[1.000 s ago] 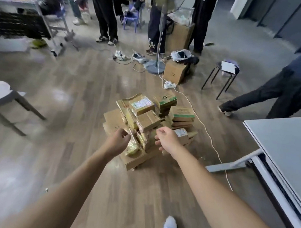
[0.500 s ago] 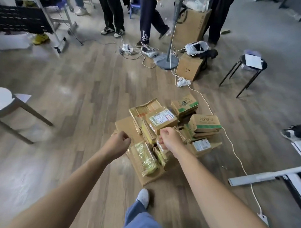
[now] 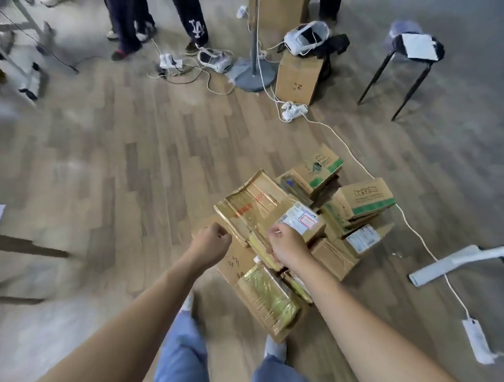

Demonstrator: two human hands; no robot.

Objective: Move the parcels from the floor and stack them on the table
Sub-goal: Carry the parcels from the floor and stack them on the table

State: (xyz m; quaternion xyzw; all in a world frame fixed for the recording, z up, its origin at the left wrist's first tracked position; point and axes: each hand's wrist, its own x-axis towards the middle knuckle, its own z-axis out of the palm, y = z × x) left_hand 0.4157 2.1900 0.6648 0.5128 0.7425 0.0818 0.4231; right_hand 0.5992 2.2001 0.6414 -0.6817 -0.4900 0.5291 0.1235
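Observation:
A heap of cardboard parcels lies on the wooden floor right of centre. On top sit a flat taped parcel and a small parcel with a white label. A parcel with yellow-green wrap lies nearest me. My left hand is curled into a fist at the taped parcel's near-left corner, with nothing seen in it. My right hand curls its fingers over the near edge of the labelled parcel. Of the table only a white foot shows at the right.
A white cable runs past the heap to a power strip. Behind stand a brown box, a fan base, a black stool and people's legs. A chair leg is at left.
I have stepped closer to the heap and look further down; the tabletop has left the view. Both hands stay curled at the top parcels' near edges.

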